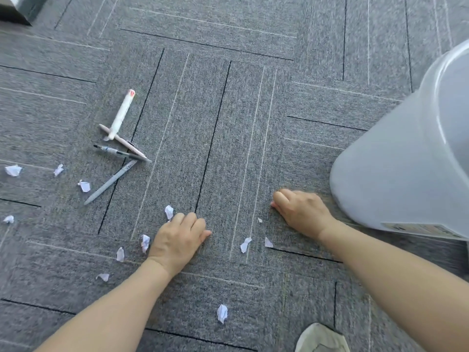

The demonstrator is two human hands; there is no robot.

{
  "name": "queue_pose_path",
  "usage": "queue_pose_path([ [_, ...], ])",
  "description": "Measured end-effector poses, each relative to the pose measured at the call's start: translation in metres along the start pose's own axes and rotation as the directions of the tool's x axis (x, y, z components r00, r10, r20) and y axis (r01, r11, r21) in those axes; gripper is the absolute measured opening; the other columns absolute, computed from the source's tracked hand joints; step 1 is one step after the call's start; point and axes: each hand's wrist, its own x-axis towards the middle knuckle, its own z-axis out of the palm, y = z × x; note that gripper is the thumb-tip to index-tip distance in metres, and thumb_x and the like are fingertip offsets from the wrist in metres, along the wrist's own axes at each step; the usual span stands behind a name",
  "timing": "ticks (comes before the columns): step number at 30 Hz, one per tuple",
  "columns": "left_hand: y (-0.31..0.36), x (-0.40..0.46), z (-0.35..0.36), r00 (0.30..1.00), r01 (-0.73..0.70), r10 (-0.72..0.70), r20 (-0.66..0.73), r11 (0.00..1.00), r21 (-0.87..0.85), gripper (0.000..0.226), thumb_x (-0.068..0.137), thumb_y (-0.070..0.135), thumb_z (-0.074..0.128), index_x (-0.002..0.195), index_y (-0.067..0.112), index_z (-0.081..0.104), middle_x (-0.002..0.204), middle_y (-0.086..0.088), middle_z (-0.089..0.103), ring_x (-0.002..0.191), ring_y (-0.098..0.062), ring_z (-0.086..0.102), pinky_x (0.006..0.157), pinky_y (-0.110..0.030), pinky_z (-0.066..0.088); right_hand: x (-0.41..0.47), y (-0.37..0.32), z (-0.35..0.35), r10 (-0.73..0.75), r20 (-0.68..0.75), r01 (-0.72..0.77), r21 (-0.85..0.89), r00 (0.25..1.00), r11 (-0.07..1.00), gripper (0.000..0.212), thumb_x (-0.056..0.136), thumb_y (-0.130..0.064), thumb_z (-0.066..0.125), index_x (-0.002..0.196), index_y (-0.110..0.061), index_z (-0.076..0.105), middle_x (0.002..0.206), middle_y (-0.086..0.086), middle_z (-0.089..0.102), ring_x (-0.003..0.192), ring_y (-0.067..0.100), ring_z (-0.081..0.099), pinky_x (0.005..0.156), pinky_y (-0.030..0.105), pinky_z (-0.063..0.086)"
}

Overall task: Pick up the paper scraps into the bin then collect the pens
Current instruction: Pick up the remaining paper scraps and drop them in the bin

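Several white paper scraps lie on the grey carpet: one (168, 212) just beyond my left hand's knuckles, two (145, 242) (120, 254) to its left, two (245, 244) (268, 242) between my hands, others farther left (84, 186). My left hand (179, 240) rests knuckles-up on the carpet with its fingers curled under. My right hand (302, 212) is a closed fist on the floor beside the translucent white bin (406, 161). What either palm hides I cannot see. Several pens lie crossed at left: a white marker (121, 114), a pink pen (123, 141), a clear black pen (121, 152), a grey pen (110, 182).
The bin stands on the carpet at the right edge, a label at its base. A light shoe tip (322, 339) shows at the bottom. A dark piece of furniture (15, 8) fills the top left corner. One scrap (222, 313) lies between my forearms.
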Motion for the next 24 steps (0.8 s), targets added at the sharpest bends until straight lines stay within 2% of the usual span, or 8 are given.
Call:
queue_pose_path([
  [5, -0.007, 0.011, -0.011, 1.0, 0.001, 0.0, 0.012, 0.995, -0.101, 0.042, 0.096, 0.042, 0.037, 0.063, 0.017, 0.047, 0.054, 0.004, 0.041, 0.04, -0.014, 0.042, 0.031, -0.022, 0.03, 0.001, -0.01, -0.008, 0.396, -0.019, -0.352, 0.421, 0.918, 0.836, 0.025, 0.1, -0.024, 0.047, 0.078, -0.012, 0.05, 0.059, -0.003, 0.053, 0.045, 0.013, 0.046, 0.043, 0.028, 0.041],
  [8, -0.016, 0.015, -0.025, 0.955, 0.295, -0.295, 0.04, 0.919, -0.26, 0.042, 0.096, 0.043, 0.037, 0.063, 0.018, 0.04, 0.057, 0.005, 0.038, 0.039, -0.014, 0.036, 0.035, -0.018, 0.023, 0.002, -0.018, -0.022, 0.63, 0.215, -0.457, 0.854, 0.746, 0.25, 0.028, 0.1, -0.022, 0.051, 0.073, -0.014, 0.048, 0.056, -0.005, 0.049, 0.045, 0.01, 0.04, 0.044, 0.026, 0.037],
  [10, -0.025, 0.011, -0.03, 0.877, 0.465, -0.48, 0.025, 0.833, -0.301, 0.04, 0.096, 0.041, 0.045, 0.065, 0.016, 0.037, 0.064, 0.0, 0.041, 0.042, -0.017, 0.035, 0.041, -0.02, 0.018, 0.002, -0.021, -0.027, 0.617, 0.389, -0.38, 0.912, 0.684, -0.154, 0.028, 0.1, -0.02, 0.052, 0.073, -0.013, 0.048, 0.054, -0.003, 0.047, 0.042, 0.014, 0.04, 0.041, 0.026, 0.038],
  [13, -0.034, 0.004, -0.034, 0.808, 0.576, -0.586, 0.068, 0.758, -0.306, 0.033, 0.092, 0.042, 0.046, 0.077, 0.014, 0.04, 0.078, -0.003, 0.044, 0.049, -0.021, 0.041, 0.044, -0.023, 0.022, 0.001, -0.023, -0.028, 0.523, 0.531, -0.374, 0.845, 0.667, -0.382, 0.023, 0.097, -0.013, 0.054, 0.074, -0.012, 0.049, 0.062, 0.003, 0.053, 0.048, 0.016, 0.048, 0.045, 0.028, 0.049],
  [18, -0.033, 0.002, -0.029, 0.867, 0.481, -0.46, 0.194, 0.873, -0.08, 0.047, 0.09, 0.057, 0.043, 0.115, 0.017, 0.041, 0.096, -0.003, 0.047, 0.064, -0.02, 0.055, 0.048, -0.027, 0.036, 0.009, -0.03, -0.029, 0.407, 0.585, -0.379, 0.79, 0.702, -0.482, 0.019, 0.088, 0.008, 0.05, 0.082, -0.01, 0.051, 0.069, 0.006, 0.057, 0.052, 0.015, 0.051, 0.046, 0.025, 0.049],
  [21, -0.034, 0.01, -0.023, 0.907, 0.404, -0.395, 0.145, 0.914, -0.036, 0.031, 0.094, 0.042, 0.046, 0.098, 0.012, 0.046, 0.084, -0.006, 0.047, 0.053, -0.019, 0.048, 0.042, -0.028, 0.034, 0.012, -0.036, -0.027, 0.394, 0.62, -0.455, 0.776, 0.679, -0.437, 0.021, 0.088, 0.007, 0.042, 0.088, -0.008, 0.057, 0.067, 0.003, 0.052, 0.048, 0.011, 0.04, 0.039, 0.021, 0.033],
  [22, -0.036, 0.01, -0.021, 0.933, 0.347, -0.339, 0.122, 0.937, -0.045, 0.025, 0.094, 0.035, 0.049, 0.089, 0.01, 0.047, 0.077, -0.005, 0.045, 0.049, -0.02, 0.047, 0.039, -0.027, 0.034, 0.011, -0.039, -0.027, 0.417, 0.618, -0.527, 0.786, 0.667, -0.323, 0.021, 0.089, 0.005, 0.041, 0.088, -0.007, 0.059, 0.066, 0.003, 0.052, 0.046, 0.011, 0.037, 0.038, 0.021, 0.03],
  [24, -0.042, 0.007, -0.017, 0.97, 0.236, -0.232, 0.073, 0.97, -0.062, 0.026, 0.095, 0.029, 0.049, 0.077, 0.01, 0.047, 0.066, -0.005, 0.045, 0.043, -0.023, 0.048, 0.034, -0.027, 0.037, 0.009, -0.046, -0.026, 0.489, 0.525, -0.663, 0.732, 0.696, 0.158, 0.018, 0.094, -0.005, 0.045, 0.091, -0.011, 0.061, 0.065, 0.0, 0.053, 0.046, 0.011, 0.037, 0.041, 0.023, 0.03],
])
